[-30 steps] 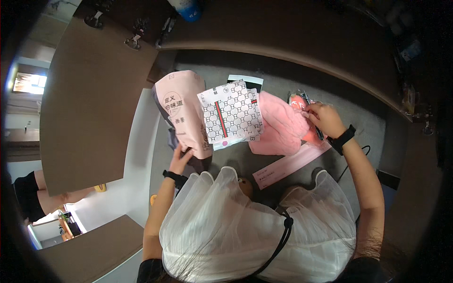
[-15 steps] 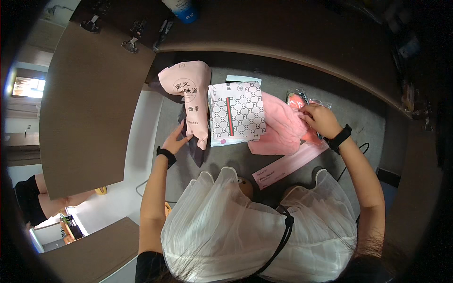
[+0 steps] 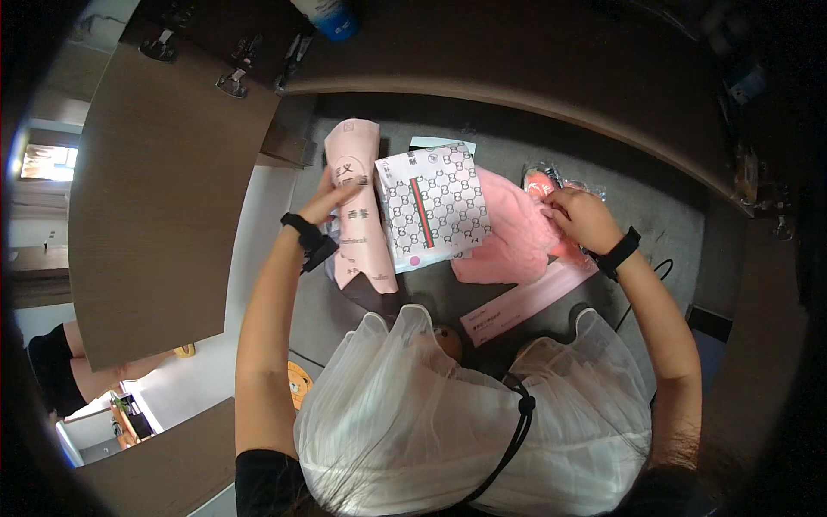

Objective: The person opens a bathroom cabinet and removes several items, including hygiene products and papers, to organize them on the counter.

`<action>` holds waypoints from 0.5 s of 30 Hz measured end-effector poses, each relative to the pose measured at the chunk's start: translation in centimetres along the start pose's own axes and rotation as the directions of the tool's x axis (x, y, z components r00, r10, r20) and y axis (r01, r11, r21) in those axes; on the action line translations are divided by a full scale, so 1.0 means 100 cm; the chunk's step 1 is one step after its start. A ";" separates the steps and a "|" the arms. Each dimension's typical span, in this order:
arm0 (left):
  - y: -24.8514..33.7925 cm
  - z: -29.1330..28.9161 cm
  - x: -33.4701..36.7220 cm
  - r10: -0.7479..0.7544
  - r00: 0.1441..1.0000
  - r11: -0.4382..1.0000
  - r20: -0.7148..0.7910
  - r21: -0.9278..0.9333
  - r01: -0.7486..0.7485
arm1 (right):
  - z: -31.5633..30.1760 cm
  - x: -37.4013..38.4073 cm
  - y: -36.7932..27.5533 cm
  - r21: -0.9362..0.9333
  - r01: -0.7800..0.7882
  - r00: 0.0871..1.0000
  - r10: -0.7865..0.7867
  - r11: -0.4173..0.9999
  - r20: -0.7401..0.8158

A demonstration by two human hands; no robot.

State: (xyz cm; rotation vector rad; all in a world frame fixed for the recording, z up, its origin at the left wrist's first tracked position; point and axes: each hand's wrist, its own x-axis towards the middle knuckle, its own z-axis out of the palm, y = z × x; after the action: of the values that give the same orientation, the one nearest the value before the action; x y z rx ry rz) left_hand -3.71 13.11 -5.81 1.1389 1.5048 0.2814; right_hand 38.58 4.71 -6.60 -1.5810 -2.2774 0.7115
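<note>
My left hand (image 3: pixel 323 202) grips the left side of a long pink printed paper bag (image 3: pixel 362 246), its thumb lying across the front. Below the paper, a dark piece (image 3: pixel 372 298) sticks out. Beside the bag lies a flat white package (image 3: pixel 439 202) with a chain-like pattern and a green-and-red stripe. It partly covers a pink fluffy cloth (image 3: pixel 508 237). At the cloth's right edge, my right hand (image 3: pixel 581 220) is closed with the fingertips pinching it. Just behind those fingers sits a clear plastic packet (image 3: pixel 541 181) with coral-red contents, partly hidden.
A long pink flat strip (image 3: pixel 517 310) lies near my knees. A wooden ledge (image 3: pixel 517 102) crosses the far side, with a blue-and-white container (image 3: pixel 336 21) above it. An open cabinet door (image 3: pixel 164 198) stands left. A black cable (image 3: pixel 662 271) curves at right. Another person's legs (image 3: pixel 95 366) show far left.
My left hand has moved forward and taken hold of the pink paper bag, which now stands straighter and closer to the patterned package. The patterned package has tilted slightly. My right hand stays put.
</note>
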 end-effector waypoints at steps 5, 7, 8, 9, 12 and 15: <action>0.001 -0.003 0.039 0.122 0.969 0.992 0.215 -0.059 -0.111 | -0.018 0.005 -0.017 0.011 -0.013 1.000 0.013 1.000 0.011; 0.004 -0.016 0.044 0.164 0.960 0.985 0.225 0.008 -0.170 | -0.018 0.006 -0.017 0.011 0.014 1.000 -0.014 1.000 -0.006; -0.001 -0.025 0.051 0.224 0.950 0.974 0.217 -0.003 -0.229 | -0.016 0.006 -0.016 0.013 0.017 1.000 -0.016 1.000 -0.010; 0.012 -0.024 0.049 0.185 0.973 0.975 0.138 0.102 -0.200 | -0.012 0.003 -0.009 0.004 0.030 0.999 -0.030 1.000 -0.034; 0.021 -0.066 0.053 0.183 0.979 0.947 -0.093 0.284 -0.150 | -0.011 0.004 -0.009 -0.012 0.043 0.999 -0.044 0.999 -0.032; 0.037 -0.087 0.039 0.488 0.828 0.649 -0.278 0.750 -0.131 | -0.019 0.003 -0.017 -0.018 0.026 0.999 -0.026 1.000 -0.026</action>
State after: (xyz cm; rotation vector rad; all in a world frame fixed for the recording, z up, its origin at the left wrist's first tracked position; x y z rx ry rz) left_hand -8.83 21.42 -2.98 2.1033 1.8963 0.2216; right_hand 38.09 4.95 -4.08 -1.5561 -2.2872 0.6618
